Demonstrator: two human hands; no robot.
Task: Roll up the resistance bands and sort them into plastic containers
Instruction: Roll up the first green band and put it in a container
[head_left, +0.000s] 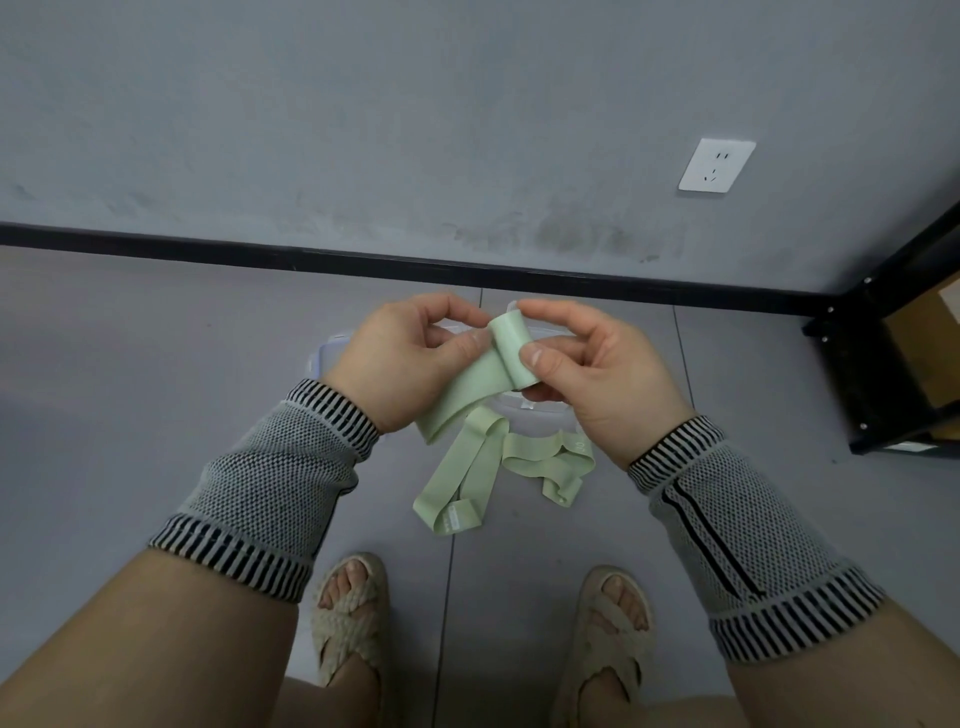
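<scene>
A person standing on a grey tiled floor (156, 415) rolls a pale green resistance band (511, 353) above a clear plastic container (540, 423) that sits on the floor and is largely hidden behind the hands. The right hand (597, 379) pinches the rolled end of the band between thumb and fingers, directly over the container. The left hand (400, 358) is curled round the unrolled length, its thumb pressing the strip just beside the roll; the free tail loops down under that hand on the side of the container nearer the person.

Two more pale green bands lie loose on the floor on the near side of the container: a long folded band (462, 483) running toward the person's feet, and a crumpled band (556, 462) just beside it, its far edge close to the container's rim; whether it touches cannot be told. Both forearms wear grey knitted sleeves (270, 488) with black-and-white striped cuffs. The person's feet, in woven cream sandals (353, 613), stand well on the near side of the container.

Beyond the container, a black skirting board (260, 247) meets a grey wall carrying a white power socket (717, 165). Off to the container's right stands a black metal rack (883, 374) holding cardboard boxes.
</scene>
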